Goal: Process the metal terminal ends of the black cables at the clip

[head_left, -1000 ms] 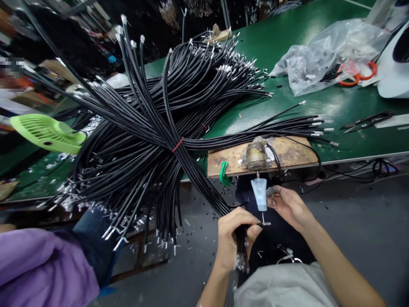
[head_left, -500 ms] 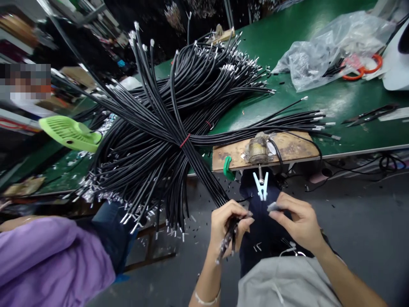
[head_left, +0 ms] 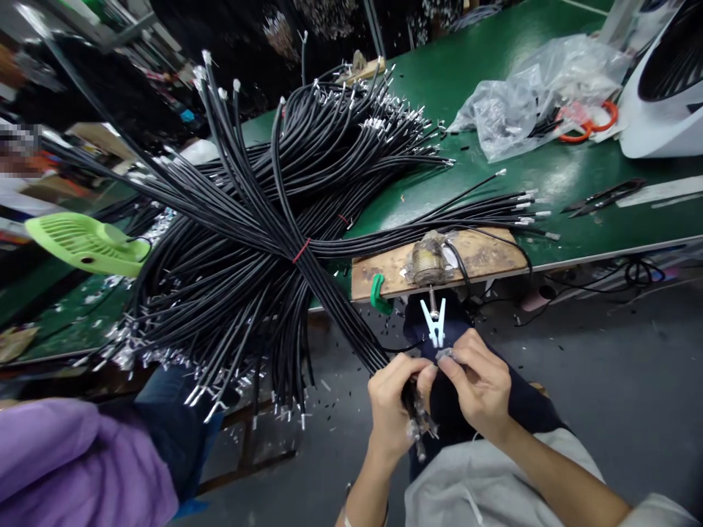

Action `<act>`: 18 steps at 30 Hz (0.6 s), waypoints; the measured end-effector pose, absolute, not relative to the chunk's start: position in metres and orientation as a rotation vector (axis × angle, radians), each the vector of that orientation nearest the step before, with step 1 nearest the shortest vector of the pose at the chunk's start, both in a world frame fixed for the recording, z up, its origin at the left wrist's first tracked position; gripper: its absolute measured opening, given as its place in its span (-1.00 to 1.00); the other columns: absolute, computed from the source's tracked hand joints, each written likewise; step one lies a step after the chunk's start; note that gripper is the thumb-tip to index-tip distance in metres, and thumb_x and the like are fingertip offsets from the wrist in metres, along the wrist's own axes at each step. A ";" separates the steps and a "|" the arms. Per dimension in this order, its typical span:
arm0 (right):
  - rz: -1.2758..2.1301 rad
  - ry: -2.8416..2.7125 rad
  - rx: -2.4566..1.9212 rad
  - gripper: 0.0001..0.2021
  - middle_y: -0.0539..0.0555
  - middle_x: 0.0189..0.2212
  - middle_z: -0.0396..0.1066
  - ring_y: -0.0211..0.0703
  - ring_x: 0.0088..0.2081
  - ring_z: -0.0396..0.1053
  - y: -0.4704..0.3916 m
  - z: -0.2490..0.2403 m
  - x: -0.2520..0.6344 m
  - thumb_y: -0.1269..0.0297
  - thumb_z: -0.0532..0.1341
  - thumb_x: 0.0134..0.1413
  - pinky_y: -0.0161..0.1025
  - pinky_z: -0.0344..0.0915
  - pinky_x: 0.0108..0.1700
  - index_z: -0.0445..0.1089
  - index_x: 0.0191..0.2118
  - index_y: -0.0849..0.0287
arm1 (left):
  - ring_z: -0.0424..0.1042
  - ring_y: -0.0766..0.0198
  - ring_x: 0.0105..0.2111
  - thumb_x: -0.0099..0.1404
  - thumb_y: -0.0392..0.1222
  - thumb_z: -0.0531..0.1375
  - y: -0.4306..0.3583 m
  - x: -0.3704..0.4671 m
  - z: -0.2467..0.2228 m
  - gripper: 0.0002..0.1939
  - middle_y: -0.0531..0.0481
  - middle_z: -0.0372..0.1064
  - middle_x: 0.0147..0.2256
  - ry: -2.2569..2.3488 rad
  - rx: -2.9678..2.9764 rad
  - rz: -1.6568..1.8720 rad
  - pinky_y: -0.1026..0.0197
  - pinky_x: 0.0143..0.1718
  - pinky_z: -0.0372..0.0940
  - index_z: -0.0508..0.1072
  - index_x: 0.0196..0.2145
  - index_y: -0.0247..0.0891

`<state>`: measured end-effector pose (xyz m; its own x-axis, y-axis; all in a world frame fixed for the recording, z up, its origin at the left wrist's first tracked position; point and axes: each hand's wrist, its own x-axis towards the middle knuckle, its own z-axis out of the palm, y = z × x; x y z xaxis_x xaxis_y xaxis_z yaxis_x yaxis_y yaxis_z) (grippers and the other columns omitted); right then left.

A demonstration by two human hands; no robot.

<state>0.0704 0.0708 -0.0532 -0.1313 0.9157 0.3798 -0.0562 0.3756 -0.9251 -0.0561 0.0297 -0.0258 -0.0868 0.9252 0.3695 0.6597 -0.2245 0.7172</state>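
Note:
My left hand (head_left: 396, 395) is closed around the lower end of a bundle of black cables (head_left: 351, 326), whose stripped ends hang below the palm. Close beside it, my right hand (head_left: 480, 384) pinches a small greyish, partly see-through piece (head_left: 446, 354) between thumb and fingers, near the left fingertips. What that piece is, I cannot make out. Just above both hands, a light blue clothes peg (head_left: 433, 322) sits on the shaft of a small motor (head_left: 428, 260). The motor rests on a wooden board (head_left: 494, 252) at the table edge.
A large heap of black cables (head_left: 220, 285) with silvery ends covers the left of the green table (head_left: 417, 80). A green fan (head_left: 82, 241), a green clamp (head_left: 378, 294), plastic bags (head_left: 510, 110), orange-handled scissors (head_left: 587, 123) and snips (head_left: 604, 197) lie around. A person in a purple top (head_left: 77, 461) is at left.
My right hand has moved left with the greyish piece, up to the left fingertips. My left hand still grips the cables. The whole view has shifted slightly.

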 end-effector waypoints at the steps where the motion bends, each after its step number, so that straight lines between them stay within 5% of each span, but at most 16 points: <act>1: 1.195 -1.329 -0.804 -0.88 0.07 -0.50 0.25 -0.23 -0.39 0.17 0.069 -0.055 0.068 0.46 0.17 0.10 -0.24 0.13 -0.30 0.37 -0.44 0.23 | 0.26 0.48 -0.55 0.22 -0.39 0.15 0.030 -0.055 -0.025 -0.93 0.04 0.30 -0.53 1.735 1.850 1.232 0.42 -0.50 0.14 0.42 -0.41 -0.34; 7: 1.975 -0.535 -0.703 -0.82 0.08 -0.44 0.26 -0.29 -0.38 0.23 0.071 -0.053 0.064 0.23 0.33 -0.08 -0.34 0.22 -0.30 0.47 -0.47 0.26 | 0.27 0.47 -0.50 0.15 -0.39 0.23 0.035 -0.054 -0.025 -0.94 0.05 0.29 -0.49 1.662 1.791 1.232 0.43 -0.45 0.16 0.41 -0.38 -0.33; 12: 1.978 -0.610 -0.744 -0.80 0.03 -0.55 0.23 -0.37 -0.49 0.16 0.083 -0.054 0.072 0.26 0.34 -0.12 -0.41 0.17 -0.42 0.41 -0.52 0.31 | 0.26 0.47 -0.51 0.20 -0.39 0.19 0.034 -0.055 -0.029 -0.97 0.03 0.30 -0.51 1.612 1.828 1.215 0.41 -0.46 0.13 0.44 -0.38 -0.34; 18: 1.714 -1.102 -0.871 -0.64 0.08 -0.38 0.39 -0.23 -0.33 0.36 0.087 -0.055 0.088 0.26 0.33 -0.05 -0.31 0.30 -0.24 0.32 -0.11 0.20 | 0.26 0.47 -0.54 0.19 -0.36 0.20 0.036 -0.052 -0.029 -0.97 0.03 0.31 -0.53 1.609 1.838 1.137 0.40 -0.48 0.10 0.45 -0.41 -0.34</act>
